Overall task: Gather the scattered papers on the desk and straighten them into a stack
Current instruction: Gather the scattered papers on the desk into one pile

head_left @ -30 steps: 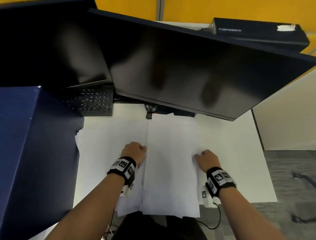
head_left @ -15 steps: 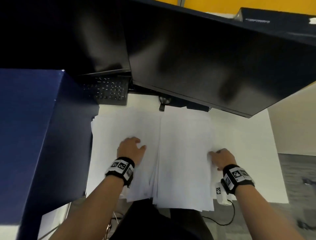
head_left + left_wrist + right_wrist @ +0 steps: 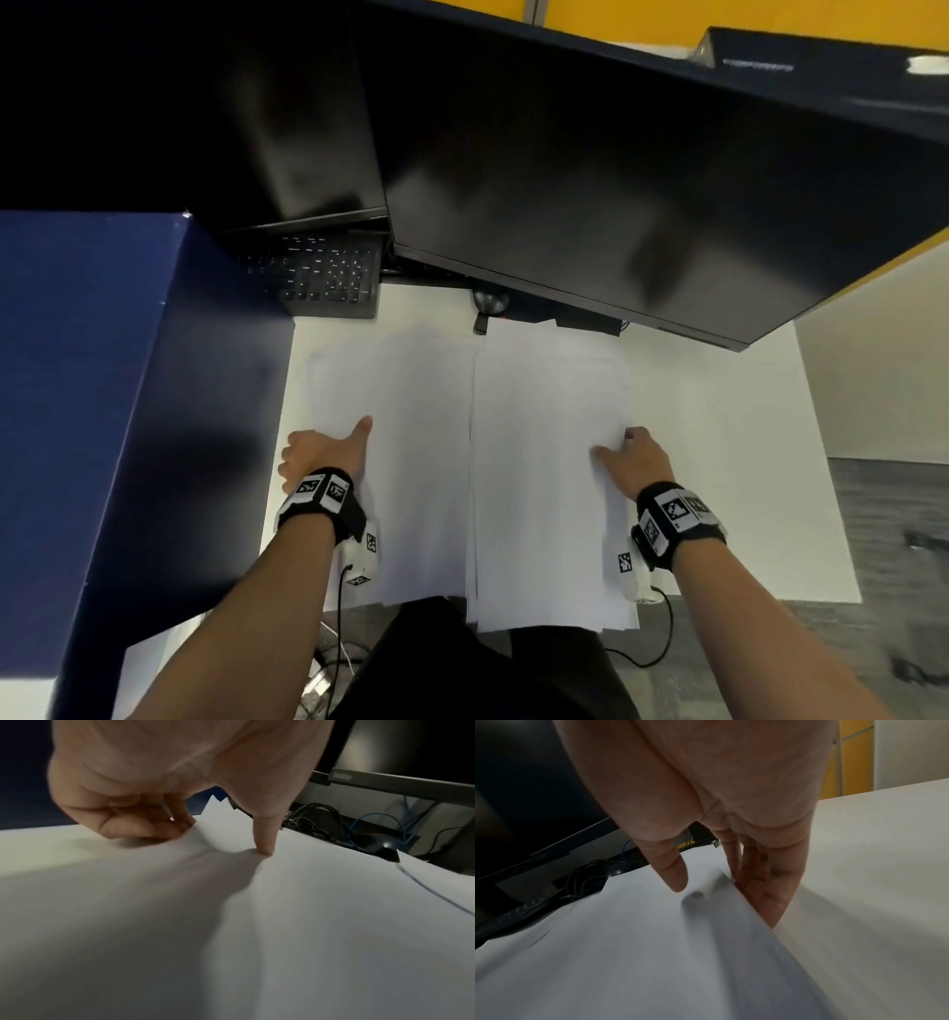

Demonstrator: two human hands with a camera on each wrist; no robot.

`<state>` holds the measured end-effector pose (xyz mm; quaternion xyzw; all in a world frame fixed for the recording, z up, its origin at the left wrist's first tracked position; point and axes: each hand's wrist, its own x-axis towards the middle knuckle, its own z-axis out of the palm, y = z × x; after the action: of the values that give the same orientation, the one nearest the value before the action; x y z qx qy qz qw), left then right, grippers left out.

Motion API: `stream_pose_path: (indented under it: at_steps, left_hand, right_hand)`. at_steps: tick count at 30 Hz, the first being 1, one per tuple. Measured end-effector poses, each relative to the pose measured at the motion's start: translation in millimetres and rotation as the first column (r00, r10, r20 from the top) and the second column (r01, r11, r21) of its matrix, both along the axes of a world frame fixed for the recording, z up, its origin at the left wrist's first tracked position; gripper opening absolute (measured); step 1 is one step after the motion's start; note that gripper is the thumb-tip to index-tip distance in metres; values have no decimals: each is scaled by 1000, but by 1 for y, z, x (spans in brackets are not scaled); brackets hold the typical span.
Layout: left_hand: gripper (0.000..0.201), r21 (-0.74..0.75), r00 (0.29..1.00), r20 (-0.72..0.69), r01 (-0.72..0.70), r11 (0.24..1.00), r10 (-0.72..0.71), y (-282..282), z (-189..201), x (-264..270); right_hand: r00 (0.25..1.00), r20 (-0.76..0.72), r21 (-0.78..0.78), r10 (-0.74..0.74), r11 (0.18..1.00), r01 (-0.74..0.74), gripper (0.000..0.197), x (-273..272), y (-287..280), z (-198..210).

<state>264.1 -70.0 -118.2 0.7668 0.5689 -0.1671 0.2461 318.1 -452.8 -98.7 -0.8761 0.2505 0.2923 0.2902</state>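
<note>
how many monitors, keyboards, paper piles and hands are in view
monitors: 2 (left monitor, right monitor)
keyboards: 1 (keyboard)
paper piles: 2 (left paper pile, right paper pile)
hands: 2 (left hand, right hand)
total: 7

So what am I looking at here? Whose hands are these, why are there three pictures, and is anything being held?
There is no machine here: a person works with bare hands. The wide picture comes from a camera on their head, looking down. The other two come from cameras strapped to the wrists, looking along the fingers.

On the white desk two piles of white paper lie side by side, in front of dark monitors and a keyboard.

The left hand grips the left pile, with the thumb pressing on top and curled fingers at its left edge. The right hand sets straight fingers against the right edge of the right pile, with the thumb over the top.
</note>
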Motion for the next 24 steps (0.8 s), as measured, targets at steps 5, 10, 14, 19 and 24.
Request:
stream_pose_path:
  at_steps: [5, 10, 14, 19, 24]
  left_hand:
    - [44, 161, 946, 193, 233, 959, -262, -13, 19, 4]
    - [25, 295, 770, 475, 315, 902, -425, -5, 68, 7]
    - [24, 290, 598, 669, 336, 896, -441, -3, 106, 12]
    - [17, 198, 561, 724, 387, 901, -400, -3, 115, 32]
    - [15, -198, 671, 741, 199, 960, 14, 2, 101, 46]
  right_hand:
    - [999, 7, -4, -32, 999, 32, 72, -2, 0, 0]
    - [999, 18, 3, -51, 999, 51, 69, -4, -5, 1]
    - [997, 65, -11, -27, 1000, 28, 71, -5, 0, 5]
    - [997, 78, -31, 26, 999, -23, 69, -6, 4, 5]
    - [998, 69, 14, -3, 1000, 2, 66, -9, -1, 7]
